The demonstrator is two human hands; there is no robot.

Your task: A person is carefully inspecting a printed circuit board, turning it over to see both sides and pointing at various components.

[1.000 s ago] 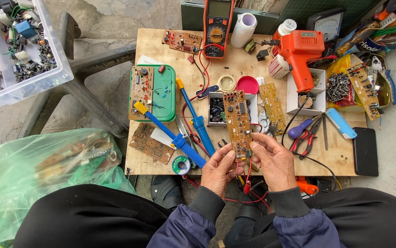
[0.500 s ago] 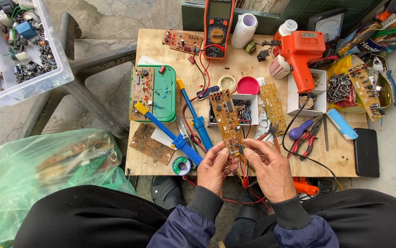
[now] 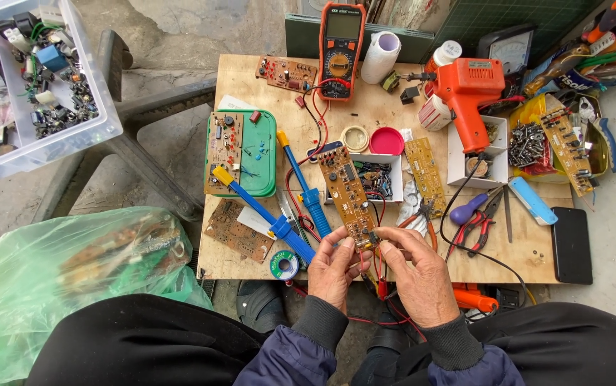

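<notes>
Your left hand (image 3: pixel 334 270) and right hand (image 3: pixel 419 275), fingertips pinched on the near end of the long orange circuit board (image 3: pixel 348 194), have drawn it nearer than before, far end angled over the white parts box (image 3: pixel 383 180).

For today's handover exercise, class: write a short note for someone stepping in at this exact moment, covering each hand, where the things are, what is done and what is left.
Left hand and right hand: both pinch the near end of the long brown circuit board, held tilted over the wooden table.
Nearby: two blue-handled tools left of the board, solder reel by the left hand, red-handled pliers to the right, multimeter at the far edge.
Done: board lifted in hand.
Left: no tool in either grip yet; other boards lie untouched.
</notes>
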